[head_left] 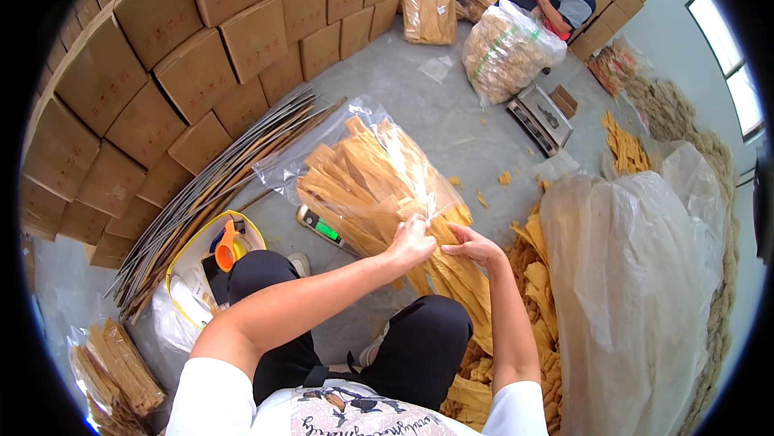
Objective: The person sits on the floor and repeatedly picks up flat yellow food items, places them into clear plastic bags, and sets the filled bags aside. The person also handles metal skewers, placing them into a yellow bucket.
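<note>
A clear plastic bag (282, 164) lies ahead of my knees, filled with long dried yellow sheets (363, 164) that look like tofu skin. My left hand (414, 242) is closed on the bag's near edge, beside the mouth. Close to its right, my right hand (474, 246) grips dried yellow sheets sticking out of the bag toward me; its lower fingers are partly hidden. Beneath the bag, a scale with a lit green display (326, 230) shows in part.
A loose heap of yellow sheets (538, 295) lies by my right arm, next to a large translucent plastic sack (633, 275). On the left are a yellow-rimmed container (256, 230), long thin rods (218, 174) and stacked cartons (161, 114). Another person (556, 5) sits at the back behind a filled bag (509, 53).
</note>
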The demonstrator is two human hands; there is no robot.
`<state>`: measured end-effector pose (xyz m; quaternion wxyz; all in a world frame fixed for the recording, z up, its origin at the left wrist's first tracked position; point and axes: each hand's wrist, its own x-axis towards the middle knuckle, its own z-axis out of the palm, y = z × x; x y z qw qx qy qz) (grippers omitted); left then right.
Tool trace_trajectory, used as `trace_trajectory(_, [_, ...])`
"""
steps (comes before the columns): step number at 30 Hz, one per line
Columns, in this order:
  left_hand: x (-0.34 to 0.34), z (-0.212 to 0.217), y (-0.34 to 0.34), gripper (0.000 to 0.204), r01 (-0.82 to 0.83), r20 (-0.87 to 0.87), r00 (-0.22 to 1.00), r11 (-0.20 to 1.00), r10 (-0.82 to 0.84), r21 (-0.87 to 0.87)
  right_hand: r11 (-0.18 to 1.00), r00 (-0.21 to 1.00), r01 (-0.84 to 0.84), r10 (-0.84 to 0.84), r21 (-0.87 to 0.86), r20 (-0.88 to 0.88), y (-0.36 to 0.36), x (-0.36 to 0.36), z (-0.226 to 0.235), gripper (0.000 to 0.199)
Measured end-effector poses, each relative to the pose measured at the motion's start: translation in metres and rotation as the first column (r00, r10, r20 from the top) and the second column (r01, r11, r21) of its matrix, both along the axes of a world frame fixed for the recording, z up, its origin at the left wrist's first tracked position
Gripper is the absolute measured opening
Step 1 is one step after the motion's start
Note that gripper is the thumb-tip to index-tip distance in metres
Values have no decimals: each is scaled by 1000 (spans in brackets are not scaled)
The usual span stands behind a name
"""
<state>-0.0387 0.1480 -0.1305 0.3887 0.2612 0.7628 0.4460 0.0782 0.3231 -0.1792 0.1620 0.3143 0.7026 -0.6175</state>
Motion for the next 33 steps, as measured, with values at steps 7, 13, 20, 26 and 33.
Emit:
trace_trajectory(7, [-1,-11,2,29,31,-82,996,999,-30,14,986,963,-128,99,-104,-250,-20,-68,-3,44])
trace_trajectory(13, [-5,-11,9,24,-29,40,999,999,30,-34,928,803,169,-326,-333,-499,-54,-79,-53,41])
trace_trajectory(20, [-12,-18,1,28,-96,243,964,993,110,-69,872,888,276,-70,405,-454,-62,-8,-24,41])
trace_trajectory(26, [-11,14,-2,35,24,373,928,992,26,-128,773,777,619,-577,141,-250,-76,102,-56,70])
trace_trajectory(33, [-6,1,-5,39,-80,409,907,993,106,-82,917,895,376,-396,-132,-206,-87,76,-52,62])
